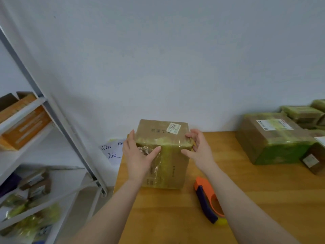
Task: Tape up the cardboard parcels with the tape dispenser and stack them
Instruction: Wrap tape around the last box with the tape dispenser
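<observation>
The left hand (139,155) is lying flat against the cardboard parcel (168,166), fingers straight and together, thumb pressing the glossy clear tape on its front. The right hand (198,148) is curling its fingers round the parcel's top right corner. The parcel is standing on the wooden table (175,217), with the orange-and-purple tape dispenser (207,196) lying just right of it and taped parcels (274,138) sitting farther right.

Parcel (165,152) on table (263,199); dispenser (208,199) to its right.
</observation>
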